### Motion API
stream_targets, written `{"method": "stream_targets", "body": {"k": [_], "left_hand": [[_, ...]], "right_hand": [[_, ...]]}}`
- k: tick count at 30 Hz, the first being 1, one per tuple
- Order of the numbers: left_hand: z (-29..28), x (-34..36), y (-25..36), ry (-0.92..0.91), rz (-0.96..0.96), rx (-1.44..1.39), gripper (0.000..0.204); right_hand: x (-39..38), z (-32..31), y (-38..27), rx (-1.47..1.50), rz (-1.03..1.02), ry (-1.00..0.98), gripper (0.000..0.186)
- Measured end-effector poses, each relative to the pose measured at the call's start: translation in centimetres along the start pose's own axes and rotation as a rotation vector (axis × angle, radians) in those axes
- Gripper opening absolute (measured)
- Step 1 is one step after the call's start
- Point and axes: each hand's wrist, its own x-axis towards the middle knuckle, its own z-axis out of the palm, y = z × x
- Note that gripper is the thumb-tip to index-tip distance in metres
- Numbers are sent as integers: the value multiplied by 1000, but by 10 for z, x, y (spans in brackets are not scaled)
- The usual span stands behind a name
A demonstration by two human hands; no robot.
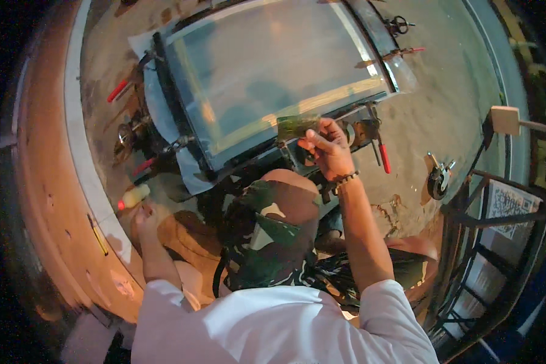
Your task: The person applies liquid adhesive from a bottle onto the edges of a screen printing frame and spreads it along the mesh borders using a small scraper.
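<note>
My right hand (327, 148), with a beaded bracelet at the wrist, pinches a small flat dark green rectangular piece (297, 126) between thumb and fingers. It is held above the near edge of a framed screen (267, 67), a pale translucent sheet with yellowish tape along its borders. Away to the left, my left hand (144, 219) is closed against a small pale yellow bottle (136, 195) with a red tip. The bottle lies tilted, its tip toward the left; the fingers' exact hold on it is partly hidden.
Red-handled clamps (386, 159) and handwheels (398, 25) surround the screen's black frame. A wooden surface with a white edge (82, 145) runs along the left, with a yellow pen-like tool (98, 235) on it. A caster wheel (438, 182) and a black metal rack (494, 218) stand at right.
</note>
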Motion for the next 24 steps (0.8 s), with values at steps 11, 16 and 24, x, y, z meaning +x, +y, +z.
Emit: {"method": "stream_targets", "body": {"k": [11,16,24], "left_hand": [[367,-346,-137,-1104,58,990,40],[489,-395,-208,-1579,-430,1360,39],[593,-418,-347,-1590,-114,1420,31]], "right_hand": [[3,19,-39,-256,-118,-415,23],[-25,13,-115,-511,-409,-379,26],[-140,-29,-186,-1833,-492,72,18]]}}
